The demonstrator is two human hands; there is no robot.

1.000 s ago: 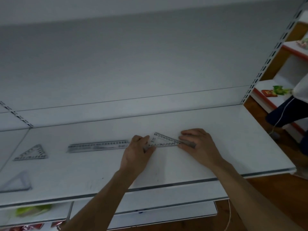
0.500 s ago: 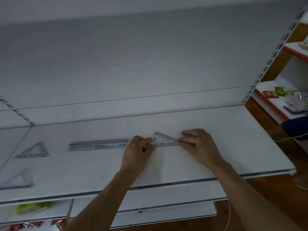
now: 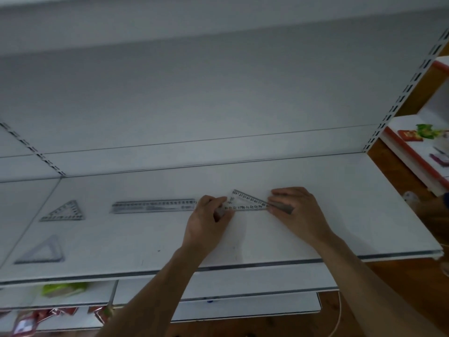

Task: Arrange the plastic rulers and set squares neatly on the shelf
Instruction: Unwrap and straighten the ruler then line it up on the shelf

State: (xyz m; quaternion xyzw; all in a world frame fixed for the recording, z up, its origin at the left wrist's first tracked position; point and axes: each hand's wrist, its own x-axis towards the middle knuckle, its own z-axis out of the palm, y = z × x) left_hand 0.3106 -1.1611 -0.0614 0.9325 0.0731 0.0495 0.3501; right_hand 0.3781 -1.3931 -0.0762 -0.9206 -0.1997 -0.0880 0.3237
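Note:
On the white shelf point(image 3: 352, 215) lies a clear set square point(image 3: 247, 201) with black numbers, flat between my two hands. My left hand point(image 3: 206, 220) pinches its left end with curled fingers. My right hand point(image 3: 296, 210) grips its right end, covering that tip. Left of my left hand a long clear ruler point(image 3: 153, 206) lies straight along the shelf. Further left sits a small set square point(image 3: 63, 212), and a larger outline set square point(image 3: 42, 251) lies nearer the front edge.
The shelf's front edge point(image 3: 267, 265) runs just under my wrists. Lower shelves hold a green packet point(image 3: 63, 289) and red packets point(image 3: 60, 312). A second shelf unit point(image 3: 418, 152) with goods stands at the right, over a wooden floor.
Both hands stay on the set square with almost no shift. A person at the right edge has moved out of view.

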